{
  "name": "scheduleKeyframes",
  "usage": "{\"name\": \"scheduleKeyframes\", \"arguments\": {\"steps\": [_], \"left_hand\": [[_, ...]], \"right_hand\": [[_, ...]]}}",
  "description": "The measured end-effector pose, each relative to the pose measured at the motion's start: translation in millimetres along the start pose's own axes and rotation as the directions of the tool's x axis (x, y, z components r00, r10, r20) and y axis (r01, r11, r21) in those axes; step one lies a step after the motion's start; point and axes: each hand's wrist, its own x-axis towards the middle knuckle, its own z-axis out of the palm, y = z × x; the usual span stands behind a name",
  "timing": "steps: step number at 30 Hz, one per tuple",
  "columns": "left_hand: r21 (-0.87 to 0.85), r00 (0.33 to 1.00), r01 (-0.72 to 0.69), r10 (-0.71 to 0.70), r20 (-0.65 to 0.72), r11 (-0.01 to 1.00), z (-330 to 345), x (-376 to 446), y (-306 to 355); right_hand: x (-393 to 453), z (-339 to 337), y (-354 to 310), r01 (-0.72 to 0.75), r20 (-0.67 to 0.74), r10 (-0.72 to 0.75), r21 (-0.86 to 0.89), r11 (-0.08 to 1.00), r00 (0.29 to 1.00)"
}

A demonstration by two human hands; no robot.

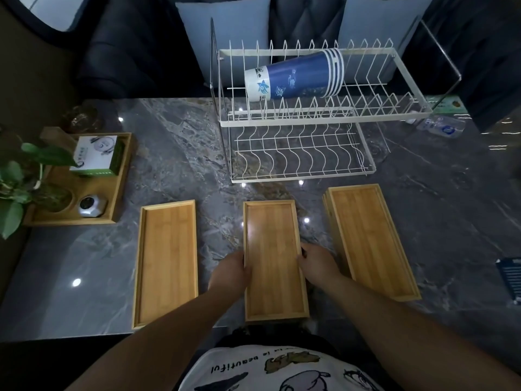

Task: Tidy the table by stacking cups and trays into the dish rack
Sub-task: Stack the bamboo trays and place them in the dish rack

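Note:
Three bamboo trays lie side by side near the table's front edge: a left tray (166, 263), a middle tray (273, 249) and a right tray (369, 238). My left hand (229, 273) grips the middle tray's left rim and my right hand (317, 262) grips its right rim. A two-tier white wire dish rack (310, 119) stands behind the trays. A stack of blue-and-white paper cups (294, 76) lies on its side in the rack's upper tier. The lower tier holds nothing.
A larger wooden tray (124, 176) at the left holds a green-and-white box (97, 155), a small silver jar (91, 204) and a plant (19, 176). A plastic bottle (441, 127) lies right of the rack. Cushions sit behind the table. A dark booklet (511, 277) is at the right edge.

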Motion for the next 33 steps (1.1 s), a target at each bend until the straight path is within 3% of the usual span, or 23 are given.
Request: {"name": "scheduleKeyframes", "arguments": {"steps": [17,20,25,29,33], "left_hand": [[-0.006,1.000,-0.028,0.028,0.008,1.000,2,1,-3],[0.008,0.999,-0.054,0.054,0.004,0.999,-6,-1,-13],[0.030,0.996,-0.054,0.056,-0.074,0.998,-37,-4,-43],[0.032,0.979,0.021,-0.014,-0.203,0.999,-68,-3,-69],[0.024,0.928,0.205,-0.187,-0.323,0.978,-94,-11,-105]], "right_hand": [[3,0,-2,-0.012,-0.022,0.010,-0.126,0.992,1.000],[0,-5,-6,-0.042,-0.085,0.027,-0.181,0.983,0.996],[-1,-3,-27,0.100,-0.169,-0.176,-0.380,0.919,0.970],[3,19,-69,0.308,-0.023,-0.353,-0.441,0.843,0.935],[13,55,-107,0.352,0.193,-0.301,-0.362,0.863,0.934]]}}
